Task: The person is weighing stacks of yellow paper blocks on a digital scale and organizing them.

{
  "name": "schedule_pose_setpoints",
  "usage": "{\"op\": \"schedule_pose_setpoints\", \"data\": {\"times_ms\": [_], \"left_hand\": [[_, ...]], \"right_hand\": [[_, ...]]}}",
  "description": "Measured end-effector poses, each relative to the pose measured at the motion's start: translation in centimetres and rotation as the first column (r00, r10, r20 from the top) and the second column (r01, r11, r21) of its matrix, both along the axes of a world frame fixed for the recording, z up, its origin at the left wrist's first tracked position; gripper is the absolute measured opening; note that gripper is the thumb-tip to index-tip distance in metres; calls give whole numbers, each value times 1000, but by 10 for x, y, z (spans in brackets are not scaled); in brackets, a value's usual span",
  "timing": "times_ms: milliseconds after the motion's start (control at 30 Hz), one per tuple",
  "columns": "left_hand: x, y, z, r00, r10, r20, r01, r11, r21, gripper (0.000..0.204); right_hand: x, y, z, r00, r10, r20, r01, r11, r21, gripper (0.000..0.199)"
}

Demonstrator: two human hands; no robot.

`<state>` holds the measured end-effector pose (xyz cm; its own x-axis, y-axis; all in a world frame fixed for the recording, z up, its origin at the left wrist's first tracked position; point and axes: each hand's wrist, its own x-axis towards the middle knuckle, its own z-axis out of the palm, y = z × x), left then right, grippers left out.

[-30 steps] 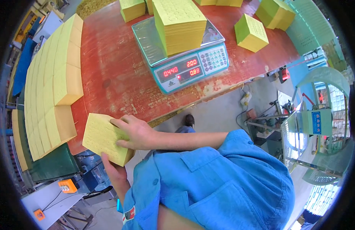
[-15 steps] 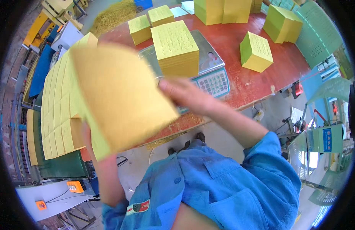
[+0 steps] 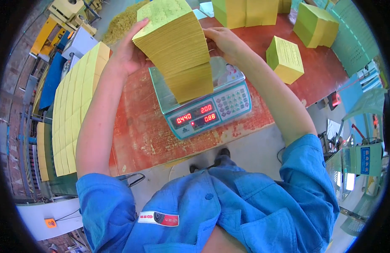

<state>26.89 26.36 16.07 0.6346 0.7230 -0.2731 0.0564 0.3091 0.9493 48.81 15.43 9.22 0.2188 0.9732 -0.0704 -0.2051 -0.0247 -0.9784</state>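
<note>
A thick stack of yellow paper (image 3: 174, 42) with an embossed top is between my two hands, over a lower yellow paper stack (image 3: 190, 82) standing on a digital scale (image 3: 178, 126). The two meet at a visible seam. My left hand (image 3: 132, 52) grips the upper stack's left side, thumb at its top edge. On the opposite side, my right hand (image 3: 226, 42) is closed against the right edge, its fingertips partly hidden behind the paper. Red digits glow on the scale's front panel, beside its keypad.
A red worn table (image 3: 136, 139) carries the scale. To its right are a small yellow paper block (image 3: 285, 59) and a larger one (image 3: 315, 25); tall stacks (image 3: 245, 12) stand behind. Rows of yellow paper (image 3: 77, 109) line the left. A straw-coloured heap (image 3: 125, 23) lies beyond.
The paper stack has moved from the left, near my body, onto the stack on the scale. My right hand has gone up to its right side. The scale's display is now uncovered.
</note>
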Motion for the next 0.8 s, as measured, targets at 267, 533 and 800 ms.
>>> {"op": "schedule_pose_setpoints", "data": {"times_ms": [267, 533, 800], "left_hand": [[-2, -12, -2, 1000, -3, -19, 4, 997, 71, 70], [-5, -7, -13, 999, 0, -54, 6, 993, 119, 64], [-17, -5, -69, 980, 128, 152, -145, 983, 111, 73]], "right_hand": [[-4, -5, -9, 997, -36, 70, 34, 999, 37, 28], [-5, -5, -15, 971, -84, 222, 78, 996, 33, 28], [6, 11, -49, 966, -252, 64, 233, 947, 219, 43]]}}
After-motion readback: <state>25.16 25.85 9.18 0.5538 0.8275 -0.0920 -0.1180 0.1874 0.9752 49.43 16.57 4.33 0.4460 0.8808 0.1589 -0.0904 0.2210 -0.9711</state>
